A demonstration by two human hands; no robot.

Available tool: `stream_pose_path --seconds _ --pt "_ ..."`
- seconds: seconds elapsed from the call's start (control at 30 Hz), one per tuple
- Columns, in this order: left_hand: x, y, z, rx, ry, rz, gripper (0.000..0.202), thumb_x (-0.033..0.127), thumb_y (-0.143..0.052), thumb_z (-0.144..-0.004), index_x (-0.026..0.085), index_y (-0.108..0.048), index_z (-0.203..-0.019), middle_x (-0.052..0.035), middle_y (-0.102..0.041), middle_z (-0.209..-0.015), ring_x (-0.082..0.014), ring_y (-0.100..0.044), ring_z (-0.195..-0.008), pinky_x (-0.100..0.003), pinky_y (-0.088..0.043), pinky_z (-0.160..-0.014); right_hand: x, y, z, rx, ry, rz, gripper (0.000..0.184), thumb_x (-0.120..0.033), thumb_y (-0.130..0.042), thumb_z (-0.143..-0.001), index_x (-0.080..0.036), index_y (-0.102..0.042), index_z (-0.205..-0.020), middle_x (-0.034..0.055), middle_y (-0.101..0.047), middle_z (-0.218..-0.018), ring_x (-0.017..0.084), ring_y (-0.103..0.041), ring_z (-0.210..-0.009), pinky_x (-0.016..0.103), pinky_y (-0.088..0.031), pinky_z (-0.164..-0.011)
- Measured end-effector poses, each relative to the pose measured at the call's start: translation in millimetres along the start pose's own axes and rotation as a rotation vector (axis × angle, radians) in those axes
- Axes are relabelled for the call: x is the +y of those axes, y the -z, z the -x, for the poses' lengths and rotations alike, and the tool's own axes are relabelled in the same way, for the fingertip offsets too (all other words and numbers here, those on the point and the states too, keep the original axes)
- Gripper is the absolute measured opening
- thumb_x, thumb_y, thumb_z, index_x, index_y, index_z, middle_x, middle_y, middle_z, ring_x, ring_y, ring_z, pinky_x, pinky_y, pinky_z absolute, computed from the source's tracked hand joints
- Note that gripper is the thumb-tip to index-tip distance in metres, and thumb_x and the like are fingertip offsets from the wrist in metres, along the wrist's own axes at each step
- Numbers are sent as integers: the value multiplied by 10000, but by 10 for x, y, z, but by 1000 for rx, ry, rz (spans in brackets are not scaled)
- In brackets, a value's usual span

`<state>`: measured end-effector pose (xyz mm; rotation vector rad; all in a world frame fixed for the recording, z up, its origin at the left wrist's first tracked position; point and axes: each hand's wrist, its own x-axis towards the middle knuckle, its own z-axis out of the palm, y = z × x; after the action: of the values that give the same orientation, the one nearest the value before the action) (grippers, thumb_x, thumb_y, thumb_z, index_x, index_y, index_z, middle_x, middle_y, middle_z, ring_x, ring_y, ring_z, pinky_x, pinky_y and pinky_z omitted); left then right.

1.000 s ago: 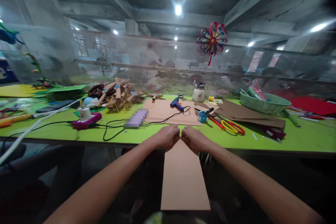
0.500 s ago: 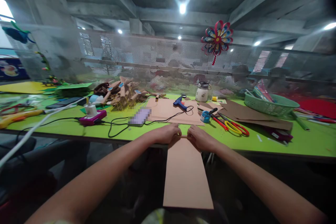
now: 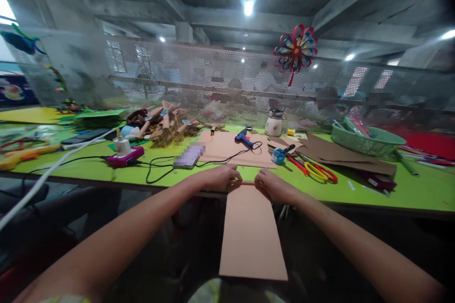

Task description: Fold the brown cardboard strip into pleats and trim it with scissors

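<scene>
A long strip of brown paper (image 3: 253, 236) hangs from the table's front edge down toward my lap, its far end rolled or folded into a narrow edge. My left hand (image 3: 223, 177) pinches the left corner of that edge. At the right corner, my right hand (image 3: 275, 185) has its fingers closed on the paper too. Just beyond my hands lie flat brown paper sheets (image 3: 227, 149), with a blue glue gun (image 3: 244, 138) resting on them. A small blue jar (image 3: 277, 156) stands right of the sheets.
Scissors with red and yellow handles (image 3: 314, 171) lie to the right, near darker brown sheets (image 3: 330, 151) and a green basket (image 3: 369, 139). On the left are a phone (image 3: 189, 155), a purple power strip (image 3: 125, 156) with cables, and a pile of rolled paper pieces (image 3: 168, 125).
My left hand has shifted slightly left along the paper's far edge, widening the gap between my hands. My right hand stays almost in place, still gripping.
</scene>
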<state>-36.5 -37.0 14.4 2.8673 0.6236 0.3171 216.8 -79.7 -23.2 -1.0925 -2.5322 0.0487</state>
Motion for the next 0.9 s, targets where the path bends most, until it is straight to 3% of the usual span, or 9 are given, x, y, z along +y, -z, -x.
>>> stream_pose_path --seconds 0.2,0.37,0.57,0.9 --pt "78 70 17 -22 -49 -34 159 141 -519 -818 195 -657 -876 -31 -514 -810 -140 -510 -722 -218 -376 -643 -48 90 27 -50 21 15 185 9 -464 -785 -163 -526 -815 59 -482 -857 166 -436 -784 258 -358 -670" --pt "94 92 41 -46 -56 -31 144 125 -518 -810 200 -632 -854 -25 -496 -827 -136 -505 -731 -216 -375 -665 -108 116 36 -46 93 126 156 -23 -506 -786 -169 -546 -827 55 -485 -845 176 -425 -805 266 -343 -664" --pt "184 79 73 -22 -100 -115 181 58 -511 -782 180 -618 -864 -37 -498 -815 -145 -468 -703 -234 -362 -656 -124 156 9 -128 162 365 71 -139 -488 -890 -166 -553 -880 75 -510 -867 200 -428 -828 291 -326 -651" --pt "183 -6 102 37 -185 -311 288 61 -499 -832 158 -605 -1082 -78 -516 -876 -182 -495 -811 -266 -400 -713 -253 300 16 -229 153 452 78 -131 -479 -906 -143 -548 -941 85 -514 -910 199 -440 -853 278 -335 -634"
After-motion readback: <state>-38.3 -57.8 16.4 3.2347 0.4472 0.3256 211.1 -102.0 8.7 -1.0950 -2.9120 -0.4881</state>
